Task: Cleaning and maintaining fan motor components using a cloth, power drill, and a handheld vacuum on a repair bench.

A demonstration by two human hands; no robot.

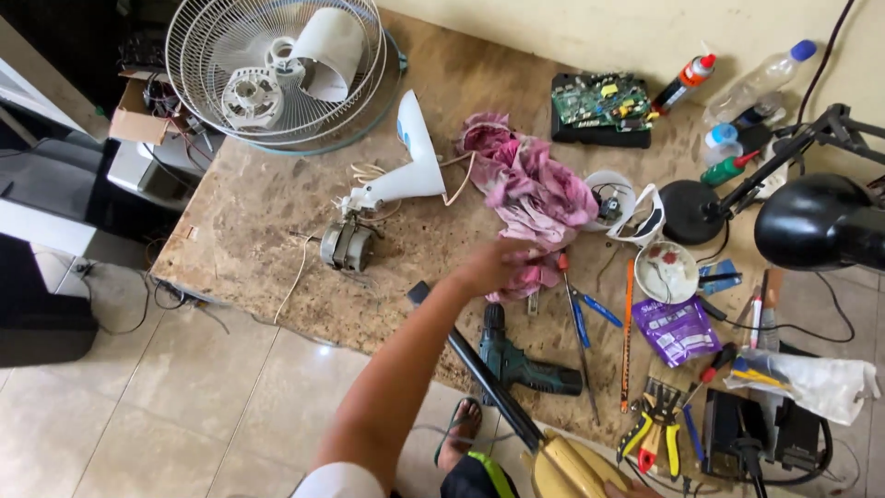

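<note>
My left hand [498, 267] reaches out over the brown stone table [249, 212] and lies on the lower edge of a crumpled pink cloth [530, 184]; it is blurred and its grip is unclear. An orange-handled screwdriver [564, 266] lies just right of its fingers. At the bottom edge only a sliver of my right hand [629, 490] shows, against a beige housing [572, 470] with a black pole [479, 373] slanting up to the left. A dark green cordless drill [516, 360] lies under the pole.
A white fan guard [277, 69] with a motor part, a white fan neck [406, 166] and a small motor [348, 244] lie at left. Right side: green circuit board [599, 101], bottles, white bowl [666, 272], purple pouch [678, 330], pliers [656, 426], black desk lamp [811, 221].
</note>
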